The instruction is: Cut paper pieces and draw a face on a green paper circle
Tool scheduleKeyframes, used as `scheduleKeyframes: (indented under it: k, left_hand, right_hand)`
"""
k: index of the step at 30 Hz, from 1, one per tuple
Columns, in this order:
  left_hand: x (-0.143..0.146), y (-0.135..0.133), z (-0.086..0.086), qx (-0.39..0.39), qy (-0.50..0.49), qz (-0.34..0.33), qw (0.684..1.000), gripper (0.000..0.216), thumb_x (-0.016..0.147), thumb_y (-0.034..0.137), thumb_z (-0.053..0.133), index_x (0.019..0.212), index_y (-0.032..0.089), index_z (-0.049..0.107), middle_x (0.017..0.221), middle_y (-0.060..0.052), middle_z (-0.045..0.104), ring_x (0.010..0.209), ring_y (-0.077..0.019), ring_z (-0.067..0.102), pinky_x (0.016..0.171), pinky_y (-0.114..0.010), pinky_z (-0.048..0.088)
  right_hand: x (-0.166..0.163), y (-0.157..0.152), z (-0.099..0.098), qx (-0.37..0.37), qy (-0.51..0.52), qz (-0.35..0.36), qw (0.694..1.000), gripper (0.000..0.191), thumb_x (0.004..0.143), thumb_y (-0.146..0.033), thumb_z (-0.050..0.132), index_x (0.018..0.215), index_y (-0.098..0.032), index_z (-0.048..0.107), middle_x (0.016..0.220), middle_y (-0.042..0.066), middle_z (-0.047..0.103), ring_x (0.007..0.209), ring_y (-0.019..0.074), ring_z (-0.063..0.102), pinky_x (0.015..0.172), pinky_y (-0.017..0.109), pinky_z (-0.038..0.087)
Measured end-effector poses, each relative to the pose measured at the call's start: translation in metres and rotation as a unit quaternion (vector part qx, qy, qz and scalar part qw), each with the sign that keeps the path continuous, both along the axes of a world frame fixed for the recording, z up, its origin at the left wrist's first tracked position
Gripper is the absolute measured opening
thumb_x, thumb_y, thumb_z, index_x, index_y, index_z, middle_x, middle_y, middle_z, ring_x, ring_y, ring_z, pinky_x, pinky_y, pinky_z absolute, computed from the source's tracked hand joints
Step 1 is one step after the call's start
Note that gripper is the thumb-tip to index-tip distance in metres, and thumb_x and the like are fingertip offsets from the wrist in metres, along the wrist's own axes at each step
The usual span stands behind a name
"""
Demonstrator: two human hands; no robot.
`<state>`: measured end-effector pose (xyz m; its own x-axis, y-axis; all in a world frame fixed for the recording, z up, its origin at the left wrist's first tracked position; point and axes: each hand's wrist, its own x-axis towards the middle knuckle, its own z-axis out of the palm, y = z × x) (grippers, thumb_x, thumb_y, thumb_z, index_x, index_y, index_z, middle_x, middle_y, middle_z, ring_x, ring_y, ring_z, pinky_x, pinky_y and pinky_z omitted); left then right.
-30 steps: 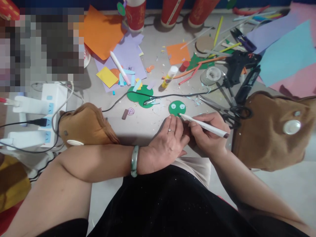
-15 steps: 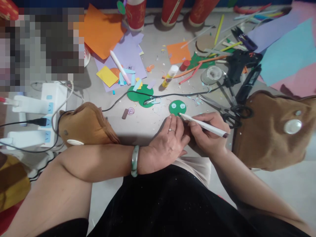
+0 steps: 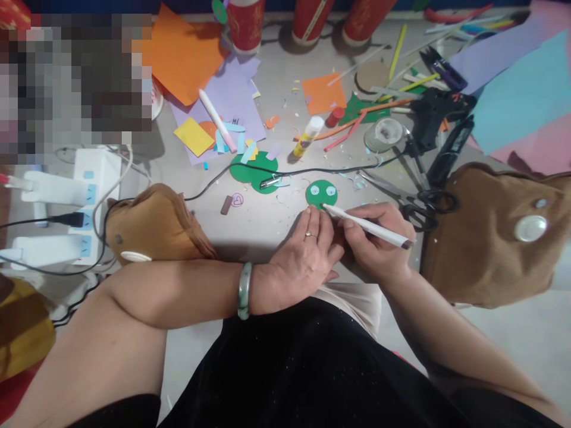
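A green paper circle [image 3: 322,194] with two pale blue eyes lies flat on the table. My left hand [image 3: 307,252] rests palm down with stretched fingers, its fingertips on the lower edge of the circle. A ring and a bangle are on that hand and wrist. Closed around a white marker pen [image 3: 372,227], my right hand [image 3: 379,241] holds the tip against the circle's lower part. Left of the circle lies a larger green paper shape [image 3: 254,172] made of rounded lobes, with a small metal clip-like piece on it.
A thin black cable [image 3: 312,172] crosses the table just beyond the circle. Scissors [image 3: 423,205], a glue stick [image 3: 308,137], a black glue gun [image 3: 428,116] and a tape roll [image 3: 383,135] lie around. Brown cloth covers [image 3: 486,244] flank both arms. A power strip [image 3: 96,205] sits left.
Hardly anything differs. The camera view has shifted very slightly; both hands and the marker pen stay in the same place at the green circle.
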<state>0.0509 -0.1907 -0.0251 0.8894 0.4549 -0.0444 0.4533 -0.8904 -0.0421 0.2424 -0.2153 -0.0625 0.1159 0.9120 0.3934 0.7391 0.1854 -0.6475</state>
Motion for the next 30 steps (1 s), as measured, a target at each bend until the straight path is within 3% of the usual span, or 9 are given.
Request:
scheduleKeyframes:
  k: [17, 24, 30]
  left_hand:
    - [0.0001, -0.0006, -0.0020, 0.016, -0.001, -0.003, 1.000, 0.079, 0.107, 0.062, 0.057, 0.157, 0.000, 0.057, 0.157, -0.034, 0.061, 0.147, -0.0458, 0.062, 0.126, -0.061, 0.042]
    - [-0.0005, -0.0023, -0.0058, 0.043, -0.012, 0.002, 0.999, 0.082, 0.105, 0.066, 0.058, 0.155, 0.001, 0.060, 0.155, -0.033, 0.063, 0.146, -0.0456, 0.063, 0.126, -0.058, 0.042]
    - [-0.0017, -0.0012, -0.0052, 0.020, -0.015, -0.004, 1.000, 0.082, 0.106, 0.063, 0.059, 0.155, -0.003, 0.057, 0.156, -0.037, 0.061, 0.147, -0.0471, 0.062, 0.127, -0.060, 0.040]
  right_hand:
    - [-0.0038, 0.0026, 0.0044, -0.029, 0.031, 0.012, 0.999, 0.001, 0.096, -0.030, 0.072, 0.096, -0.029, 0.073, 0.082, 0.001, 0.079, 0.062, 0.0185, 0.071, 0.056, 0.034, 0.056]
    - [-0.0012, 0.0009, 0.0016, -0.025, 0.020, -0.001, 0.999, 0.004, 0.096, -0.033, 0.072, 0.096, -0.029, 0.073, 0.080, 0.001, 0.077, 0.057, 0.0186, 0.068, 0.054, 0.034, 0.053]
    - [0.0008, 0.0002, -0.0005, -0.023, 0.025, 0.001, 0.999, 0.002, 0.096, -0.032, 0.072, 0.096, -0.030, 0.072, 0.075, -0.001, 0.076, 0.052, 0.0185, 0.065, 0.051, 0.035, 0.051]
